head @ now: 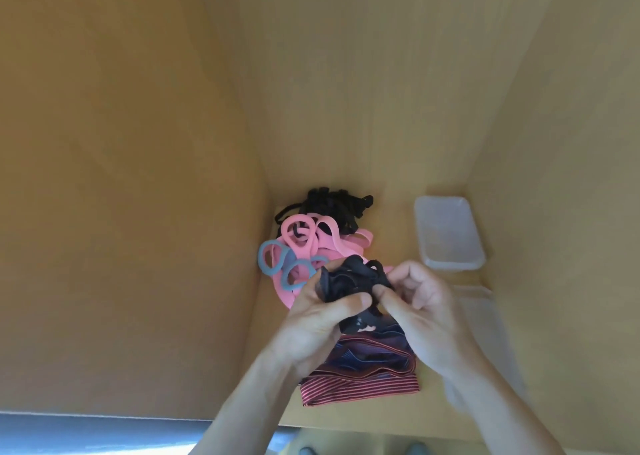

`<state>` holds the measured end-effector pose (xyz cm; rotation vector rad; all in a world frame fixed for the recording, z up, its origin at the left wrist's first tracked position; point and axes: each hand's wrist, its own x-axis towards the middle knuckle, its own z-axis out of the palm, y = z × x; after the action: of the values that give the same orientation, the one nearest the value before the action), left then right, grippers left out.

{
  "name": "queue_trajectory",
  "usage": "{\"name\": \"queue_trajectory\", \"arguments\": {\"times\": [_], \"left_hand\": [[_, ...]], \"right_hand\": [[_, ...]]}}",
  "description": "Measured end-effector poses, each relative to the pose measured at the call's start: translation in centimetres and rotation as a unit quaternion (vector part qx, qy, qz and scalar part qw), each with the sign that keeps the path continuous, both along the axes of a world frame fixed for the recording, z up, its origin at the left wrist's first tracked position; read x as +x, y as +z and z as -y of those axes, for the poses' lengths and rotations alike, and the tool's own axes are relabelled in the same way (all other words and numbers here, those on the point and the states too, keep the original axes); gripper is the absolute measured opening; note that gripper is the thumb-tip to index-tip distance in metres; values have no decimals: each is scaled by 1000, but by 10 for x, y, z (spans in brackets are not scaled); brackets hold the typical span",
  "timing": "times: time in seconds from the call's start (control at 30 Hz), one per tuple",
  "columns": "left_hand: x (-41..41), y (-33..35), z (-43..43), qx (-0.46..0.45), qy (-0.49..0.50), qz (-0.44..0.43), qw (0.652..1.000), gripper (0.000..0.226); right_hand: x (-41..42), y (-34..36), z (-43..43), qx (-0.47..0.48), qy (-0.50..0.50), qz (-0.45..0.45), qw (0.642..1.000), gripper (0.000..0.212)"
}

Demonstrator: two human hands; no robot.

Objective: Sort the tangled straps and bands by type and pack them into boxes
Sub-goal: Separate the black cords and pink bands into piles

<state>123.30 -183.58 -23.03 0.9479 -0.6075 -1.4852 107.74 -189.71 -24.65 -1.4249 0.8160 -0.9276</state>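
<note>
Striped red-and-navy cloth band [360, 385] lies on the wooden counter [391, 219], nearer than the pink bands [311, 243]. Just above it, overlapping the near edge of the pink bands, the left hand [315, 323] and right hand [422, 312] each keep a pinching grip on one black strap bundle [349, 281], thumbs pressed on top. Blue rings [273, 259] tangle with the pink bands on their left. A heap of black straps [332, 205] lies behind the pink bands, touching them. A clear plastic box [448, 233] stands right of the pink bands, apart.
</note>
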Motion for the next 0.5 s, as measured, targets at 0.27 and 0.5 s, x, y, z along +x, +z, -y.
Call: {"name": "queue_trajectory", "arguments": {"times": [0.27, 0.5], "left_hand": [[6, -1, -1, -28, 26, 148, 988, 62], [18, -8, -2, -60, 55, 338, 937, 56]], "right_hand": [[-5, 2, 5, 247, 49, 126, 959, 23], [-4, 11, -9, 344, 109, 165, 918, 29]]}}
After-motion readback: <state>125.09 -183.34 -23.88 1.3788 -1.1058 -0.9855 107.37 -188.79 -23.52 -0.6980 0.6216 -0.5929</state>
